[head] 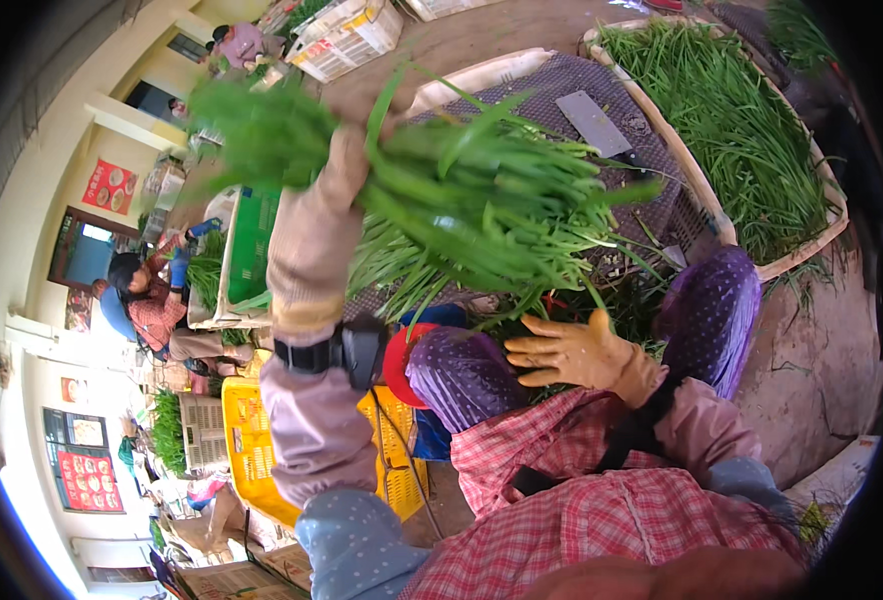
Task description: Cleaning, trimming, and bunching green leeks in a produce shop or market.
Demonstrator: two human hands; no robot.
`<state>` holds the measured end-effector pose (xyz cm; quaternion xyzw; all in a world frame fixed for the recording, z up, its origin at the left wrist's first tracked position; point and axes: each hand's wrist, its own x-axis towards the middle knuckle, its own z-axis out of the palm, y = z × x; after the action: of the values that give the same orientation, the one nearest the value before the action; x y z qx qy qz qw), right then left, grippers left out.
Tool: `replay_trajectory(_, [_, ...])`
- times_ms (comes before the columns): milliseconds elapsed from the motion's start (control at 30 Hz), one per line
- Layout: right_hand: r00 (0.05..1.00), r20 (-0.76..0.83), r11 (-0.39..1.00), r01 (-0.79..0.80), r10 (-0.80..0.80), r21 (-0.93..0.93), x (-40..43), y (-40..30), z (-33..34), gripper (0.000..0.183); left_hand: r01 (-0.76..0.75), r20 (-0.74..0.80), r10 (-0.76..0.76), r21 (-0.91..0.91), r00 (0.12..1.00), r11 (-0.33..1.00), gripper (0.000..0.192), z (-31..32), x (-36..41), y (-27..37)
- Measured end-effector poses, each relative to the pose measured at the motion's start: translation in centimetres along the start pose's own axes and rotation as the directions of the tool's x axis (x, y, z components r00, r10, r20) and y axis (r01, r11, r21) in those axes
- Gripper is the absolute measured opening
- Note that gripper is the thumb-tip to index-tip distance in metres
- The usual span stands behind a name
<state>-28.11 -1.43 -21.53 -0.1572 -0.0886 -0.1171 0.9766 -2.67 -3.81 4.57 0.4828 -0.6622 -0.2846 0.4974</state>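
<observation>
My left hand, in a pale glove, is raised and closed around a bunch of long-leaved greens that look like chives. Motion blurs the bunch, and its leaves stick out on both sides of the fist. Beneath and beside it, more cut greens lie on a dark patterned mat over a pale plastic crate. In an orange-yellow rubber glove, my right hand has its fingers spread and holds nothing. It hovers between my knees, which wear purple dotted covers. A flat metal plate rests on the mat.
At upper right stands a pale crate full of loose greens. A yellow plastic crate and a green-lined crate are on the left. Beyond them sits a co-worker in blue gloves, handling greens. A cable hangs by my left arm.
</observation>
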Motion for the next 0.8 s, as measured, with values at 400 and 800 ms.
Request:
replay_trajectory(400, [0.93, -0.323, 0.984, 0.153, -0.176, -0.095, 0.4, 1.6, -3.1, 0.086, 0.249, 0.478, -0.166, -0.114, 0.863, 0.962, 0.02, 1.5, -19.5, 5.3])
replay_trajectory(800, [0.932, -0.361, 0.999, 0.021, -0.035, -0.043, 0.1, 2.3, -3.0, 0.07, 0.616, -0.16, -0.635, -0.156, 0.756, 0.772, 0.044, 0.9, -21.1, -3.3])
